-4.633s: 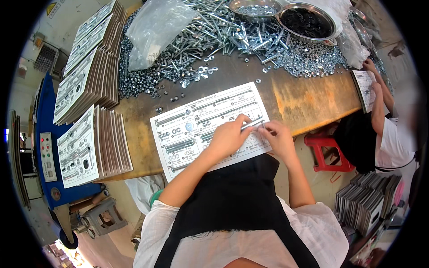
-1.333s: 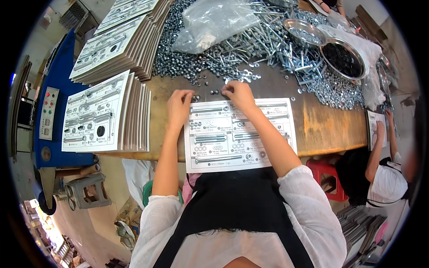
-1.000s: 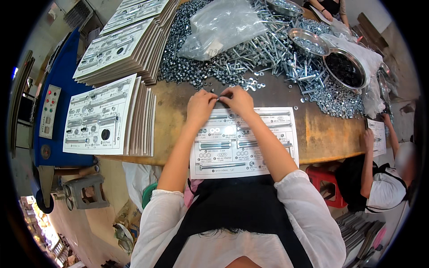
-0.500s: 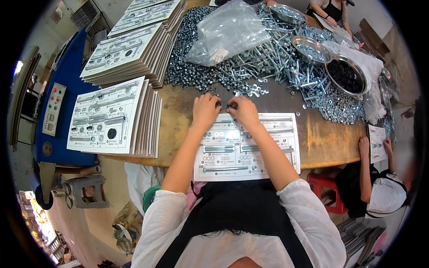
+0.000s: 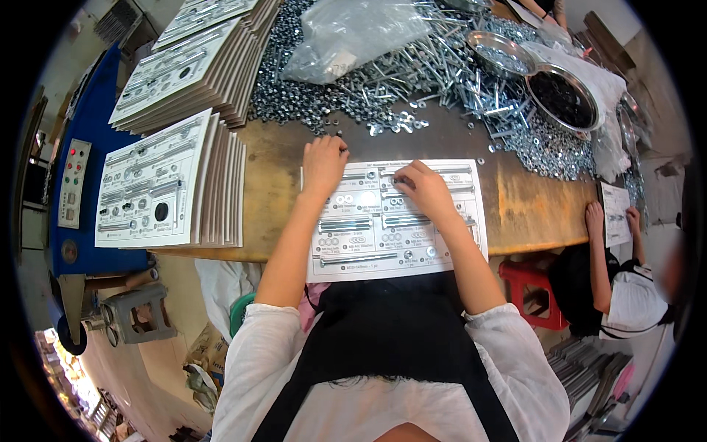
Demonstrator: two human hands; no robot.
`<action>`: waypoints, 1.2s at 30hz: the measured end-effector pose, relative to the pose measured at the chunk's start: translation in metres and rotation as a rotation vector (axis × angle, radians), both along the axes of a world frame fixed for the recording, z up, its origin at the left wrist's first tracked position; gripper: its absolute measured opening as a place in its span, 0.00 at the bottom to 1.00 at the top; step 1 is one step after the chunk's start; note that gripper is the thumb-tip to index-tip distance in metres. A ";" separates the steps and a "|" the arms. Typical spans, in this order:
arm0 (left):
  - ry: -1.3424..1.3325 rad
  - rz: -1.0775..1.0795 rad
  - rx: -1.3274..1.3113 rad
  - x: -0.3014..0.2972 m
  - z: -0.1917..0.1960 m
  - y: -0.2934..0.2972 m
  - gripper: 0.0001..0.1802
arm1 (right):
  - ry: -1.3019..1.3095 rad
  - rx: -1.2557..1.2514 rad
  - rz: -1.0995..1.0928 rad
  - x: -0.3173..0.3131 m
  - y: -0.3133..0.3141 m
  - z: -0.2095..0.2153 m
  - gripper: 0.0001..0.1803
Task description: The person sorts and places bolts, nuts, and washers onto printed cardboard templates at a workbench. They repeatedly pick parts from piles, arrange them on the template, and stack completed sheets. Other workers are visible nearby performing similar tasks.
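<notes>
A white printed card (image 5: 412,243) with pictures of bolts, nuts and washers lies on the wooden table (image 5: 530,206) in front of me. My left hand (image 5: 324,163) rests at the card's top left corner, its curled fingertips touching loose small nuts (image 5: 335,136) on the table. What it holds is too small to tell. My right hand (image 5: 426,190) lies on the upper middle of the card, fingertips pinched together on a small metal part pressed against the card. Several bolts and washers sit on the card.
A big heap of silver bolts and nuts (image 5: 427,74) covers the far table, with a clear plastic bag (image 5: 346,33) and two metal bowls (image 5: 571,96) on it. Stacks of printed cards (image 5: 166,184) stand at left beside a blue machine (image 5: 77,177). Another person (image 5: 618,287) works at right near a red stool (image 5: 526,287).
Both hands were together at the edge of the heap. The right hand has come back onto the card and the left has moved apart to the card's corner.
</notes>
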State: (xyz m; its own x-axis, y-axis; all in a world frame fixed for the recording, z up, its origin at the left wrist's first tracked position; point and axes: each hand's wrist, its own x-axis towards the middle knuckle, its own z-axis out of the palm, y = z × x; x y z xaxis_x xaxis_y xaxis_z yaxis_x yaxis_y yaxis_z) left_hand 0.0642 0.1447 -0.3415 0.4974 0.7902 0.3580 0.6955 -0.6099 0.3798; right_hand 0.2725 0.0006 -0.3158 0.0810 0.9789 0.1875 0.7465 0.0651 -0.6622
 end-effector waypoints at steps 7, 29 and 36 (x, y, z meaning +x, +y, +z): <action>0.005 0.017 -0.007 0.001 -0.003 -0.002 0.06 | 0.140 0.058 -0.086 -0.009 -0.001 -0.005 0.10; -0.073 0.076 -0.089 -0.047 0.032 0.005 0.07 | 0.058 0.064 0.179 -0.032 0.128 -0.025 0.09; 0.133 0.071 0.045 -0.032 0.014 0.005 0.09 | 0.154 0.014 0.190 -0.050 0.121 -0.020 0.11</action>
